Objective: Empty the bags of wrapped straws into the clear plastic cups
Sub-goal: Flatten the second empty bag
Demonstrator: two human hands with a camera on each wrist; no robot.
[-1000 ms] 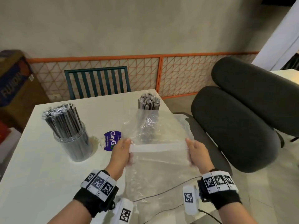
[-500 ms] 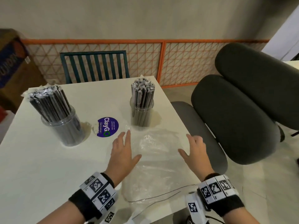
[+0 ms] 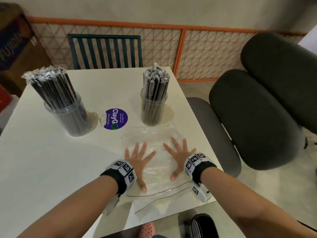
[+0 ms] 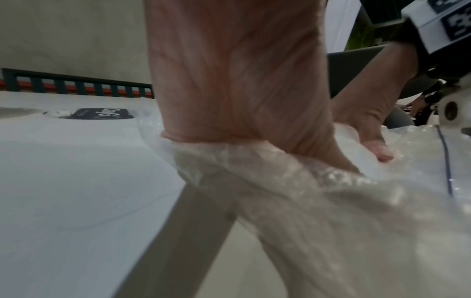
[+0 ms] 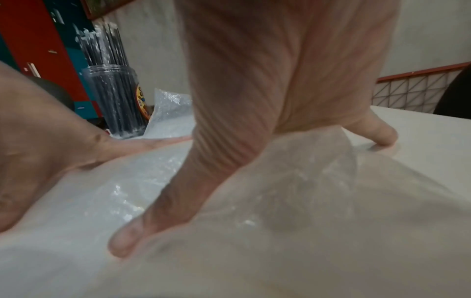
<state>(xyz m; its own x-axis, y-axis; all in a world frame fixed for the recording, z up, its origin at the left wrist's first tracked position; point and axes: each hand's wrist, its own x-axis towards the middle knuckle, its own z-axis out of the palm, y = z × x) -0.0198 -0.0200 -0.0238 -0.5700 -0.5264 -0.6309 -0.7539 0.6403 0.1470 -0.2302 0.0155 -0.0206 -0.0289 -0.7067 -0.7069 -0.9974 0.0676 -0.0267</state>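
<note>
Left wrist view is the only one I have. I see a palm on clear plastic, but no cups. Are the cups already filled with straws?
Observer: Yes. The head view shows two clear cups standing on the table, the left cup and the right cup, both packed with wrapped straws.
Operator: Thank you. Are there straws inside the bag?
Observer: None show. The bag lies flat and see-through, with the left hand and the right hand both spread flat on it.
</note>
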